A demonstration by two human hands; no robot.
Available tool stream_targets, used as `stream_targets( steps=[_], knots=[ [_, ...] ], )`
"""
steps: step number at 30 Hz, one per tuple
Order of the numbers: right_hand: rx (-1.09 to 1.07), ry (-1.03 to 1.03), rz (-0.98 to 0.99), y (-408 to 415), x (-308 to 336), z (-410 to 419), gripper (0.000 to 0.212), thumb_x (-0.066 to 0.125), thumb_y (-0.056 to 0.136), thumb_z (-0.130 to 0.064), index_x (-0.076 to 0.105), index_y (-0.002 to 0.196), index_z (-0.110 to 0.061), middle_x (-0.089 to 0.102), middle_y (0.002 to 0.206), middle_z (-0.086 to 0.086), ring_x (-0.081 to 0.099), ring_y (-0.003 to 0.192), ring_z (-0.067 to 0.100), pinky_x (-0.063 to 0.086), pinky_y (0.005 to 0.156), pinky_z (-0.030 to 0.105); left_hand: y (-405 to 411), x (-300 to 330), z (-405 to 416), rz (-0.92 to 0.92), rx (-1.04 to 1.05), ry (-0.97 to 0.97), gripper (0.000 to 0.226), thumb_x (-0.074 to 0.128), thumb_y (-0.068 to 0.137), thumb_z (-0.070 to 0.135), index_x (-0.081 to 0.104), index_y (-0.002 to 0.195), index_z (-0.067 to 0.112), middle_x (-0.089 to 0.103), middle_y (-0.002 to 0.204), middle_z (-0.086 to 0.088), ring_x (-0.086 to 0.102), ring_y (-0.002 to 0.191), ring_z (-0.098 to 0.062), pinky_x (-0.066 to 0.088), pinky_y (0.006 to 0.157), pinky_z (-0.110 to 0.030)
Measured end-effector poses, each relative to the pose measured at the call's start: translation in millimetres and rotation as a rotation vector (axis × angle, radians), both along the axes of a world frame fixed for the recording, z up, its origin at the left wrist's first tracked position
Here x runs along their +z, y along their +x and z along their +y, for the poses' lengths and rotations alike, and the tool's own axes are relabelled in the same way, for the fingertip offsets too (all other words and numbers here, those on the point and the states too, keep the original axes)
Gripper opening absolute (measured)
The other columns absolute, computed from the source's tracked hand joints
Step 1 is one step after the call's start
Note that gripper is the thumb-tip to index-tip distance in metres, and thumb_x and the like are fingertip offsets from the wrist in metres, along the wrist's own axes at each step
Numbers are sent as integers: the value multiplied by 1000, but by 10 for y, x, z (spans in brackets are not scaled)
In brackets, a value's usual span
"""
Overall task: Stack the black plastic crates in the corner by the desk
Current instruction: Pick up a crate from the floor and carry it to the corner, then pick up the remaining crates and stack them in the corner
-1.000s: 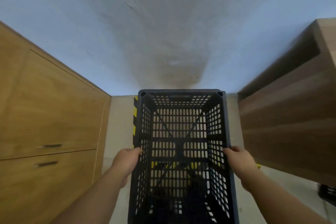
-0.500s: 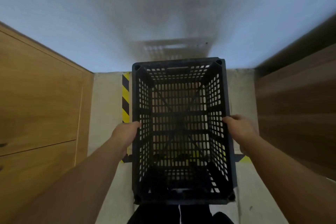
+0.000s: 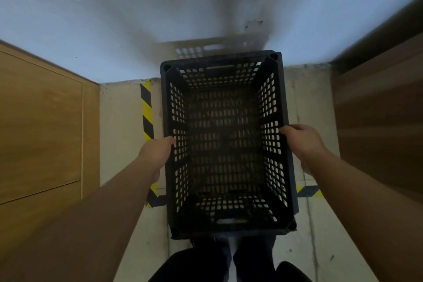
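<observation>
A black perforated plastic crate fills the middle of the head view, open side up, its far end close to the white wall. My left hand grips its left long side and my right hand grips its right long side, both at mid-length. I look straight down into it; the floor shows dimly through its slotted bottom. Whether it rests on the floor or hangs above it cannot be told. No second crate is in view.
A wooden cabinet stands on the left and a dark wooden desk side on the right. Yellow-black floor tape runs along the crate's left and near the lower right. My legs are just below the crate.
The crate has come lower and nearer the wall between the cabinet and the desk, and my view has tilted further down. Both hands have kept their grip on its sides.
</observation>
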State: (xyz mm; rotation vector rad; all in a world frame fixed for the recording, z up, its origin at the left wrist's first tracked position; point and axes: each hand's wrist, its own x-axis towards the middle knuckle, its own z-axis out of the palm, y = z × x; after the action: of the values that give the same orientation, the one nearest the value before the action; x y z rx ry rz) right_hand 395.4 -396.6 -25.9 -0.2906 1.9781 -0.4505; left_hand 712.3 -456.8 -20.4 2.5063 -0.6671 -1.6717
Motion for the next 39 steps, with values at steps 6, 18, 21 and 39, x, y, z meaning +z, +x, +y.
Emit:
stream_targets(
  steps=[6, 18, 21, 39],
  knots=[
    [20, -12, -7, -8, 8, 40, 47, 60, 95, -32, 61, 139, -14, 68, 130, 8, 64, 117, 28, 51, 104, 49, 10, -41, 42, -7, -9, -43, 24, 60, 102, 27, 65, 117, 9, 70, 103, -7, 65, 102, -26, 51, 98, -42],
    [194, 21, -23, 291, 1246, 676, 58, 62, 92, -32, 49, 145, -14, 62, 133, 8, 62, 110, 28, 53, 94, 42, -322, 1256, 523, -82, -487, -229, 30, 51, 108, 22, 60, 136, 18, 64, 134, -3, 63, 105, -26, 49, 92, -36],
    [164, 6, 37, 313, 1641, 858, 56, 60, 94, -31, 47, 146, -15, 57, 134, 9, 57, 110, 26, 50, 92, 39, -470, 1659, 523, -105, -651, -290, 36, 48, 108, 30, 59, 141, 20, 64, 138, 2, 67, 112, -31, 53, 102, -45],
    [-384, 48, 227, 379, 2828, 2688, 58, 53, 98, -35, 39, 153, -23, 43, 156, 10, 47, 137, 32, 43, 111, 44, -1455, 2707, 1273, 88, -1368, -376, 33, 50, 108, 34, 56, 140, 27, 54, 134, 6, 56, 110, -9, 44, 99, -29]
  ],
)
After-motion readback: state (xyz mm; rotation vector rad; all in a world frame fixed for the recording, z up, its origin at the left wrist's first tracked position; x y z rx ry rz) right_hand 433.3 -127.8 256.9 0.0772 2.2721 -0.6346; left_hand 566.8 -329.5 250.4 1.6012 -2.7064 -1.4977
